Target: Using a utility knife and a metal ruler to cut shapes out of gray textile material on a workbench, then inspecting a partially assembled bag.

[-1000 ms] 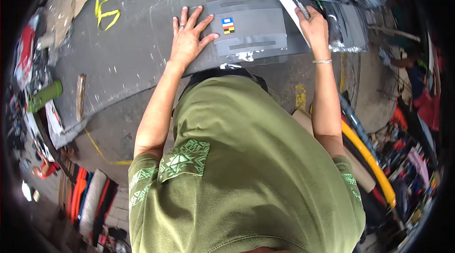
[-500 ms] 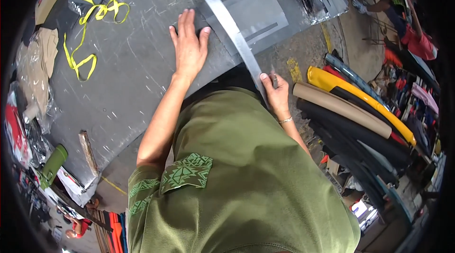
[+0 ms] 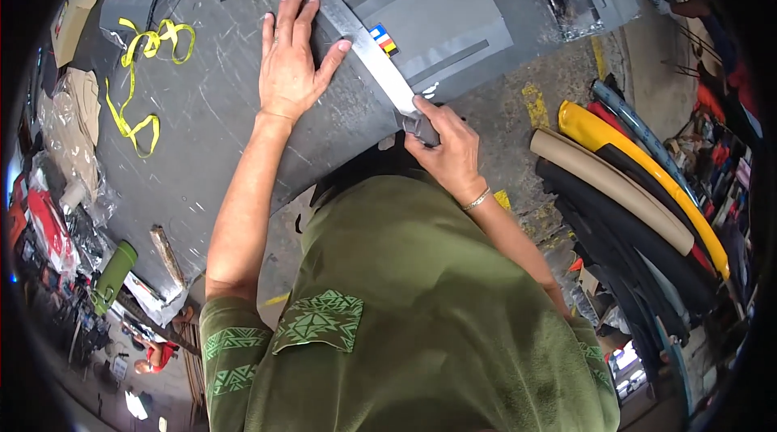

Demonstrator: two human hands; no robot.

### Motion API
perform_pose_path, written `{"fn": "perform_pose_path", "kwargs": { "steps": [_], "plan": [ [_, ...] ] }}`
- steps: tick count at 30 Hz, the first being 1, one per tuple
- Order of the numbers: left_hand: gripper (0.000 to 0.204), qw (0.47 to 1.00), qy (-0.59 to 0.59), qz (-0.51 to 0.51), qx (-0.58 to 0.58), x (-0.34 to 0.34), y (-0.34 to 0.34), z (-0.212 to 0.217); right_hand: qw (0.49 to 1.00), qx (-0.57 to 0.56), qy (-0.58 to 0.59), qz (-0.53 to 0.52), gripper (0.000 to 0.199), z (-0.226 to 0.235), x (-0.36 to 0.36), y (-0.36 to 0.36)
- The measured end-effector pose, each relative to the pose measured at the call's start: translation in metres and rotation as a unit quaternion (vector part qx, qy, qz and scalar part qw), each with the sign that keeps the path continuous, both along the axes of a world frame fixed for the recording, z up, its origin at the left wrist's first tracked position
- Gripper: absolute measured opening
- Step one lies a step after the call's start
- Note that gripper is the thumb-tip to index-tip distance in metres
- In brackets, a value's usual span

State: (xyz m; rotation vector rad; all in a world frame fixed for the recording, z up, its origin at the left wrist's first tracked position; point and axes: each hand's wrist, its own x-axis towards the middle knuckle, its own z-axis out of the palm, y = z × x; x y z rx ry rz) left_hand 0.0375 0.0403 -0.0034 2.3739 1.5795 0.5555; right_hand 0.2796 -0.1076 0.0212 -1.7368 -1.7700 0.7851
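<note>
A long metal ruler (image 3: 360, 43) lies slantwise over dark grey sheet material on the table. My left hand (image 3: 291, 68) rests flat and open to its left, fingers stretched and fingertips at the ruler's edge. At the near table edge my right hand (image 3: 449, 144) closes thumb and fingers round the ruler's near end. A dark grey piece (image 3: 422, 129) shows between those fingers; what it is I cannot make out. Right of the ruler lies a grey panel (image 3: 461, 7) with darker strips and a small coloured patch (image 3: 383, 40) beside the ruler.
A tangled yellow ribbon (image 3: 129, 92) lies on the table's left. Plastic-wrapped brown material (image 3: 73, 124) and a short wooden stick (image 3: 167, 255) are at the left edge. Rolls of material, including a yellow roll (image 3: 639, 173) and a beige roll (image 3: 607, 189), stand at the right.
The ruler has shifted left across the panel, uncovering the coloured patch. My left hand's fingertips have come up to it. My right hand has moved forward and left, and the dark grey piece now shows there.
</note>
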Motion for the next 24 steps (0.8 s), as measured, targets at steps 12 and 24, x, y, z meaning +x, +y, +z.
{"fn": "perform_pose_path", "kwargs": {
  "steps": [12, 24],
  "plan": [
    [0.073, 1.000, 0.028, -0.005, -0.010, 0.002, -0.002, 0.000, 0.998, -0.046, 0.018, 0.043, 0.078, 0.011, 0.010, 0.001],
    [0.074, 1.000, -0.005, 0.001, 0.003, 0.001, -0.001, -0.003, 0.997, 0.032, 0.001, 0.072, 0.073, 0.002, 0.021, 0.008]
  ]
}}
